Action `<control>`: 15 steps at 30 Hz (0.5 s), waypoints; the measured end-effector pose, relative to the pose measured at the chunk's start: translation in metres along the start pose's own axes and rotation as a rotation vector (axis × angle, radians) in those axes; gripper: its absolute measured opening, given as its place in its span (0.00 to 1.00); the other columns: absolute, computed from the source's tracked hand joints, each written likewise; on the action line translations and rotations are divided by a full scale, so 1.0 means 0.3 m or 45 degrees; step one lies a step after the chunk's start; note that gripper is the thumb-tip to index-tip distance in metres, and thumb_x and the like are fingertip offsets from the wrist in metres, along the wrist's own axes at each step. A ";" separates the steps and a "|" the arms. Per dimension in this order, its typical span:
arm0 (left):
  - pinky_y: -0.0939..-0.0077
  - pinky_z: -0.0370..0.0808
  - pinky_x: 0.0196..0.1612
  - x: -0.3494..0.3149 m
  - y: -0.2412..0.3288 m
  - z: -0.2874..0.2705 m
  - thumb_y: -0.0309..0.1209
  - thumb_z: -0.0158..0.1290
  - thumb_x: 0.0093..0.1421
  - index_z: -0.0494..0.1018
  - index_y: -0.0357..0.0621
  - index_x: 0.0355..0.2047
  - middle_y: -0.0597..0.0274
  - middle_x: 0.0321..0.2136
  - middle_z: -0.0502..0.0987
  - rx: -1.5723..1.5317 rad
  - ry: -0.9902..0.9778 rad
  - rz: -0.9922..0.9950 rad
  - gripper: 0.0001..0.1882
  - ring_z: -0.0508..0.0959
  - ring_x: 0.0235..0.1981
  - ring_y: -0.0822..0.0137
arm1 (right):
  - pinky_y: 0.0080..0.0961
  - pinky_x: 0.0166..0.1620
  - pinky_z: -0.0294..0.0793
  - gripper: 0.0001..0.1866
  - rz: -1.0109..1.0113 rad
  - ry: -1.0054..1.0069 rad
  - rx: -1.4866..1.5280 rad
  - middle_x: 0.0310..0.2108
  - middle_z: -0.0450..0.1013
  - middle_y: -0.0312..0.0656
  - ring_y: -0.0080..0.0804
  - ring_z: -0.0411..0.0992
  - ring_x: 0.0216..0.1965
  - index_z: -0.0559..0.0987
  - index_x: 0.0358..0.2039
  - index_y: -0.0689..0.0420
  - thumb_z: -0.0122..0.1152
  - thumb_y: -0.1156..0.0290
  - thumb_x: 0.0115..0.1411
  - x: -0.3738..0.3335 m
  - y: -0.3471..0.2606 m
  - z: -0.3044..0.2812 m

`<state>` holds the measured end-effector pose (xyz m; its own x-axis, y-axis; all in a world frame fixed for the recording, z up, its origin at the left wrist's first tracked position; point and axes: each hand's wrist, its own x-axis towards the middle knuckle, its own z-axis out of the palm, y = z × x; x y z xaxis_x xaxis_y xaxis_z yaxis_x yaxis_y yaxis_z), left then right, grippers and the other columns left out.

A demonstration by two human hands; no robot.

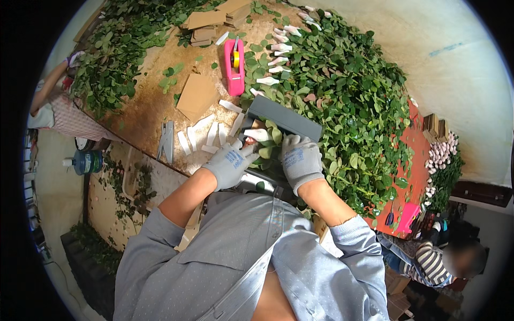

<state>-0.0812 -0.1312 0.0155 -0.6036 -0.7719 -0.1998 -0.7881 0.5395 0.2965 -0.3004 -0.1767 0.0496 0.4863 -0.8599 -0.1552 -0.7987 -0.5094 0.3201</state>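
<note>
so the white-sleeved bud (258, 135) is dead center of the frame, leaves sticking out on its right, tucked against a dark grey box (284, 116). left hand (231, 160) (grey glove) has its fingers bent close at the bud, but i can't tell if they're really pinching it. right hand (301, 160) has fingers bunched together by the leaves, and whatever's under them is hidden. imo you'd want a light touch on the sleeve, steering by the stem so the petals don't get squashed, with the leaves folded clear of the box wall, cause that wall is the main thing in the way. further out, loose white strips (194, 134) and a stapler (166, 140) lie left of center, easy to snag with a cuff imo. pink tape dispenser (234, 69) sits upper center, and a big heap of leafy stems (348, 80) crowds the right hand from the upper right.
</note>
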 end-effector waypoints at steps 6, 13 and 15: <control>0.58 0.71 0.57 0.008 0.005 -0.031 0.28 0.57 0.54 0.73 0.42 0.57 0.55 0.57 0.72 -0.065 -0.077 -0.008 0.27 0.71 0.54 0.53 | 0.36 0.34 0.82 0.12 -0.112 0.128 0.252 0.37 0.77 0.44 0.38 0.81 0.36 0.76 0.47 0.56 0.55 0.68 0.64 0.118 -0.054 -0.008; 0.57 0.70 0.60 0.006 -0.009 -0.027 0.29 0.58 0.56 0.68 0.44 0.65 0.56 0.67 0.66 -0.020 -0.003 0.043 0.34 0.71 0.57 0.51 | 0.40 0.34 0.81 0.12 -0.165 -0.052 0.364 0.38 0.77 0.46 0.42 0.82 0.35 0.75 0.49 0.54 0.54 0.68 0.65 0.179 -0.048 0.140; 0.56 0.68 0.63 0.011 -0.036 -0.060 0.33 0.60 0.57 0.68 0.43 0.65 0.54 0.66 0.68 -0.340 -0.012 0.062 0.34 0.71 0.59 0.49 | 0.41 0.37 0.81 0.12 -0.201 -0.071 0.440 0.40 0.77 0.48 0.44 0.82 0.37 0.76 0.48 0.55 0.53 0.69 0.66 0.177 -0.037 0.144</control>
<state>-0.0725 -0.1457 0.0285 -0.6424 -0.7431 -0.1875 -0.6986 0.4672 0.5419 -0.2810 -0.2182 -0.0025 0.6005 -0.7654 -0.2315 -0.7925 -0.6083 -0.0443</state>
